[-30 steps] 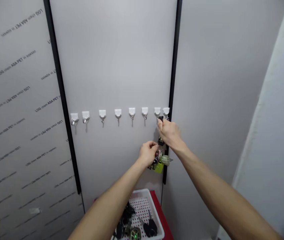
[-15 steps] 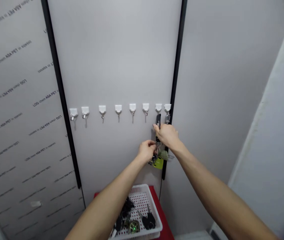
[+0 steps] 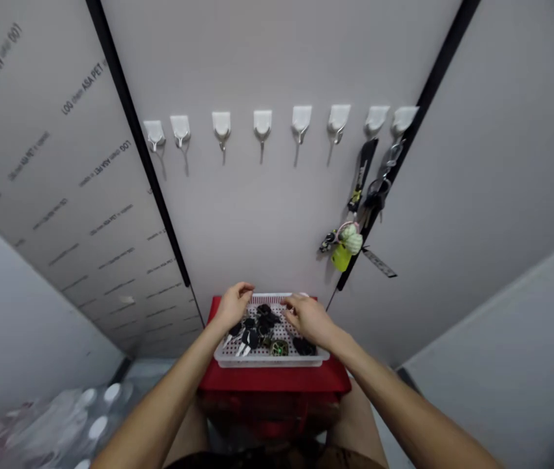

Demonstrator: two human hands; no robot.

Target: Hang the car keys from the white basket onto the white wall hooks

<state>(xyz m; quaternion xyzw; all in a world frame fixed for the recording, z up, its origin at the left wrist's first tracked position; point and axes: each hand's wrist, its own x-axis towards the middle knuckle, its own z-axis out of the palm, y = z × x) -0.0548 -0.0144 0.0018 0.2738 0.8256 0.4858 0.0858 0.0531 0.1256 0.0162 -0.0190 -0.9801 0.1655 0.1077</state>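
My left hand (image 3: 234, 304) is over the left edge of a white basket (image 3: 271, 362), fingers apart and holding nothing. Above the basket's right part is my right hand (image 3: 306, 316), its fingers spread and nothing in them. Inside the basket lie several black keys (image 3: 250, 339) and a round green and gold piece (image 3: 279, 348). On the wall, a black strap (image 3: 363, 166) hangs from the second hook from the right, with a yellow-green tag (image 3: 341, 257) and a pale green shell-like charm (image 3: 351, 240) below. A dark key bunch (image 3: 378, 192) hangs from the rightmost hook.
Several white hooks (image 3: 262, 122) line the wall. The basket stands on a red box (image 3: 277, 380). Black strips (image 3: 135, 143) run down both sides of the panel. Clear bottles with white caps (image 3: 97, 428) are at the lower left.
Both hands have let go of the hanging keys and moved down to the basket. The view has tilted downward, showing the whole basket and the red box.
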